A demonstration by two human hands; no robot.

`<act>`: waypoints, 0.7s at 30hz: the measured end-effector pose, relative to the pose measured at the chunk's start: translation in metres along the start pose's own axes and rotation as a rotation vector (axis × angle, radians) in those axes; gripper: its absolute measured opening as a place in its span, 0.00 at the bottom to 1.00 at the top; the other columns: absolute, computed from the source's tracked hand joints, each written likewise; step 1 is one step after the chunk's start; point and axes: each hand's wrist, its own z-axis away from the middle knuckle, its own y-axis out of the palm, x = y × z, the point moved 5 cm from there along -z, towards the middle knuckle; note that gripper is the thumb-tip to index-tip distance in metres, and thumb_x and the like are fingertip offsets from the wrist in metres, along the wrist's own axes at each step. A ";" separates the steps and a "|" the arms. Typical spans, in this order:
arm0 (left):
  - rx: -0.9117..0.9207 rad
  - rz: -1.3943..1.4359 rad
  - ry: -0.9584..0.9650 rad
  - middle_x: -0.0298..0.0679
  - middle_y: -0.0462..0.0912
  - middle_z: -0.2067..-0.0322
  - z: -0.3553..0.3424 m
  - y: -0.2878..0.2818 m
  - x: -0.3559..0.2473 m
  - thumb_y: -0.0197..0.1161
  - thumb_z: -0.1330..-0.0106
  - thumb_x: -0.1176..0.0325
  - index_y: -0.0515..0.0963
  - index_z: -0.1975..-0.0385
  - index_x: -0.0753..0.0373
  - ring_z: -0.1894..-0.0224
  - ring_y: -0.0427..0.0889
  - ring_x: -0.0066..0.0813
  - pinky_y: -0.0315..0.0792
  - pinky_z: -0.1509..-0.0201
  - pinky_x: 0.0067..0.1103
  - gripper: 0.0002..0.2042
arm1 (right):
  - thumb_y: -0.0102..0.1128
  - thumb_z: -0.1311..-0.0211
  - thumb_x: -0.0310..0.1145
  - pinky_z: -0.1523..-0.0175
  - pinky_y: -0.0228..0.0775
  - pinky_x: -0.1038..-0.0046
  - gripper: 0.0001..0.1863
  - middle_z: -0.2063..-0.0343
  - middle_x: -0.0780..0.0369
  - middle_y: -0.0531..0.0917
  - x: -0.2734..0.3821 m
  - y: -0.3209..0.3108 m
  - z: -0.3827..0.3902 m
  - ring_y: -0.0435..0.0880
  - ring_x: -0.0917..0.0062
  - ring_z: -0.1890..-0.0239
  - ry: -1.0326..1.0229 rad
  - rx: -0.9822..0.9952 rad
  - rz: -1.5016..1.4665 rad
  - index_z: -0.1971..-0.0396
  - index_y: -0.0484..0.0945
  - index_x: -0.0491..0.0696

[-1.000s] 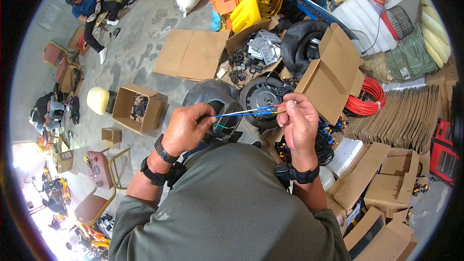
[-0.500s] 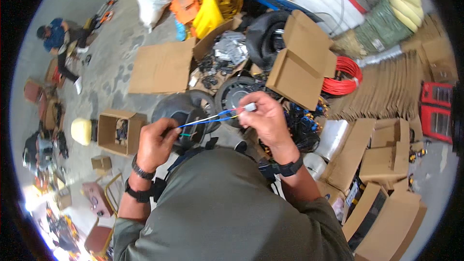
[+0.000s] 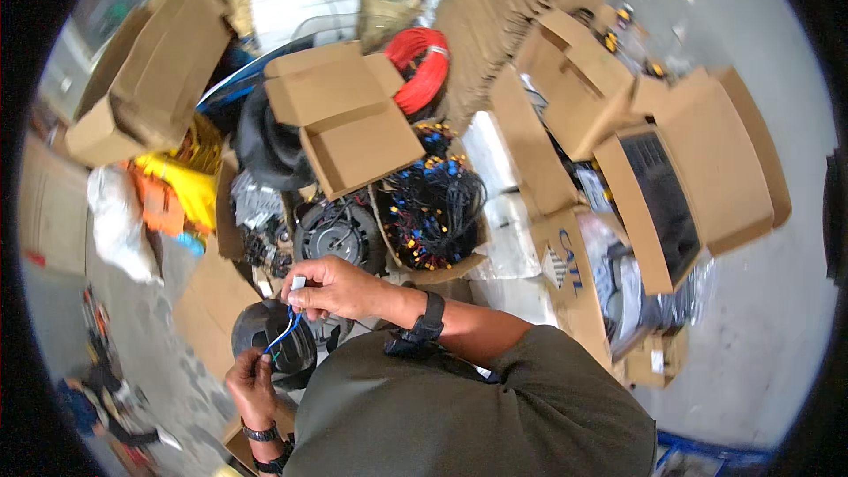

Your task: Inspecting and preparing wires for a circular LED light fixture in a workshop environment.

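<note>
Pinching white connector (image 3: 299, 283) narrowly between thumb and fingers of right hand (image 3: 334, 291). Holding far ends of thin blue and white wires (image 3: 289, 329) in narrowed fingertips of left hand (image 3: 251, 380), lower and to the left. Running wires down from connector to left hand, bending slightly between. Showing bit of green beside left fingertips, possibly another wire, too small to be sure. Wearing black strap (image 3: 430, 319) on right wrist, dark bands (image 3: 261, 433) on left.

Working in front of black rounded shell (image 3: 251, 327), overlapping it in view. Facing wheel (image 3: 334, 234) just beyond right hand, with open box of black cables (image 3: 437, 208) to its right, mixing blue and yellow ends. Having open shallow carton (image 3: 358, 110) above wheel, leaning at angle, with red coil (image 3: 418, 75) behind it. Having black tube (image 3: 263, 146) left of that carton, gray plates (image 3: 256, 194) heaped below tube.

Placing flat cardboard sheet (image 3: 212, 309) left of shell; yellow bundle (image 3: 190, 181), orange pile (image 3: 159, 205) and white sack (image 3: 124, 221) farther up left. Showing open carton (image 3: 649, 203) with dark panel inside, well right of hands. Including blurred person (image 3: 95, 406) at lower left, well apart.
</note>
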 end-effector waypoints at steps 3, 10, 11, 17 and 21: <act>0.109 0.044 0.114 0.32 0.76 0.76 -0.020 0.013 -0.020 0.60 0.38 0.80 0.75 0.68 0.70 0.73 0.71 0.16 0.68 0.68 0.16 0.02 | 0.54 0.34 0.32 0.73 0.70 0.82 0.07 0.76 0.68 0.77 0.013 -0.017 0.022 0.75 0.87 0.78 -0.081 -0.167 0.027 0.66 0.75 0.45; 0.324 0.035 0.276 0.30 0.75 0.77 -0.051 0.049 -0.059 0.60 0.39 0.81 0.74 0.70 0.68 0.72 0.70 0.15 0.66 0.67 0.15 0.02 | 0.51 0.31 0.35 0.74 0.69 0.83 0.08 0.73 0.68 0.78 0.024 -0.045 0.075 0.76 0.88 0.77 -0.151 -0.473 0.087 0.61 0.74 0.47; 0.348 0.044 0.290 0.30 0.74 0.77 -0.055 0.054 -0.060 0.60 0.39 0.81 0.74 0.71 0.68 0.72 0.69 0.15 0.66 0.67 0.15 0.02 | 0.52 0.31 0.36 0.74 0.69 0.83 0.08 0.73 0.68 0.78 0.025 -0.048 0.082 0.76 0.88 0.77 -0.154 -0.509 0.092 0.62 0.74 0.47; 0.455 0.045 0.378 0.30 0.73 0.77 -0.064 0.079 -0.075 0.60 0.39 0.80 0.73 0.71 0.67 0.73 0.68 0.16 0.66 0.67 0.15 0.03 | 0.54 0.33 0.33 0.75 0.66 0.83 0.07 0.75 0.68 0.77 0.031 -0.055 0.114 0.73 0.89 0.78 -0.290 -0.637 0.100 0.63 0.74 0.45; 0.502 0.046 0.404 0.30 0.73 0.77 -0.062 0.087 -0.082 0.60 0.38 0.80 0.73 0.71 0.67 0.72 0.68 0.16 0.66 0.67 0.15 0.03 | 0.56 0.36 0.31 0.75 0.67 0.79 0.05 0.79 0.68 0.78 0.027 -0.059 0.123 0.74 0.86 0.81 -0.268 -0.691 0.112 0.67 0.75 0.45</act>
